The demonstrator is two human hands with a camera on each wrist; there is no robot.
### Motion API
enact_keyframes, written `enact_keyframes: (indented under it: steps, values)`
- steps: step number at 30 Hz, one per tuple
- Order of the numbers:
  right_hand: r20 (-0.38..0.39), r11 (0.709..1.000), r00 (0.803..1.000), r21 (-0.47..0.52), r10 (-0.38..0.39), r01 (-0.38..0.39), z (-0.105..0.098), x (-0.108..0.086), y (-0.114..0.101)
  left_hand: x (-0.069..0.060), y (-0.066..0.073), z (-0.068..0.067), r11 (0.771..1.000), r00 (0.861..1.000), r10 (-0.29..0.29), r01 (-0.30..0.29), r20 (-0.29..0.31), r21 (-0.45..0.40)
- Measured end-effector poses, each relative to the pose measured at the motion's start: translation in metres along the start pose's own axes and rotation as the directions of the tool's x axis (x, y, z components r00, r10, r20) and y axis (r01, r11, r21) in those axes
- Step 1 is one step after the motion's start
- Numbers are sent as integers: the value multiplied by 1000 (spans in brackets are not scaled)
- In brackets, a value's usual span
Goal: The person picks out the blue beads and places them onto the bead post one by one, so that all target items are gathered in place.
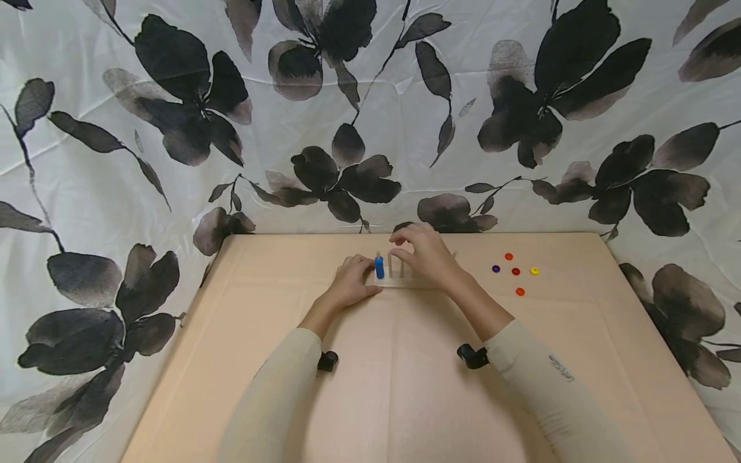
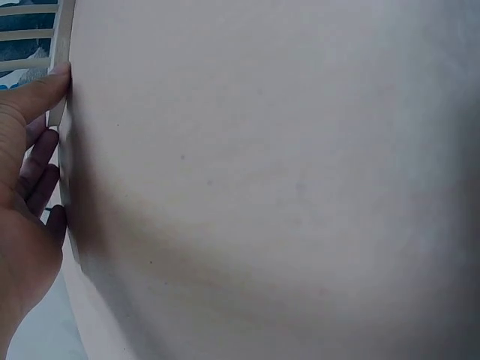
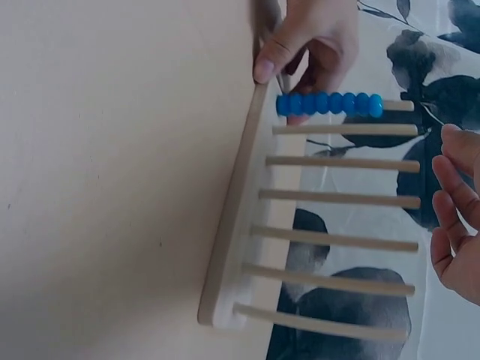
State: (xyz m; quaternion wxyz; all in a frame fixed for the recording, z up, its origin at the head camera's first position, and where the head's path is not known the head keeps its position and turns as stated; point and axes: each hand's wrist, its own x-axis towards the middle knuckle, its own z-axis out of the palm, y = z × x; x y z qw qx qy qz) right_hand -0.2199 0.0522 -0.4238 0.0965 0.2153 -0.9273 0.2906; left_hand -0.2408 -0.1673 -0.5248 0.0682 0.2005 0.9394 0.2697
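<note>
A wooden peg rack (image 3: 232,225) with a row of upright pegs stands near the table's far edge. On its leftmost peg is a stack of several blue beads (image 3: 330,104), with the peg's tip showing above them. My left hand (image 1: 350,283) grips the left end of the rack's base, thumb on the front and fingers behind. Above the pegs hovers my right hand (image 1: 429,256), its fingers bent loosely and apart from the thumb. No bead shows between those fingertips (image 3: 448,135). In the head view this hand hides the rack's right part.
Right of the rack lie several loose beads: a purple one (image 1: 496,269), a yellow one (image 1: 534,271), a red one (image 1: 516,271) and orange-red ones (image 1: 520,292). A floral cloth (image 1: 440,128) hangs behind the tan table (image 1: 393,386).
</note>
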Motion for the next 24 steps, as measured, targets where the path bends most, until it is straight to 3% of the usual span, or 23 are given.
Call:
enact_keyframes:
  steps: [8,16,24]
  values:
    - [-45,1000,999,9,22,-21,-20,-12,9,-3,-1,-4,1000,1000,5,-5,0,-7]
    - [-104,1000,994,2,18,-18,-40,-30,24,-9,3,-3,997,1000,22,-22,1,-71]
    - [-154,996,988,-83,12,-25,-58,-57,44,-24,0,-13,998,995,55,-52,-77,34]
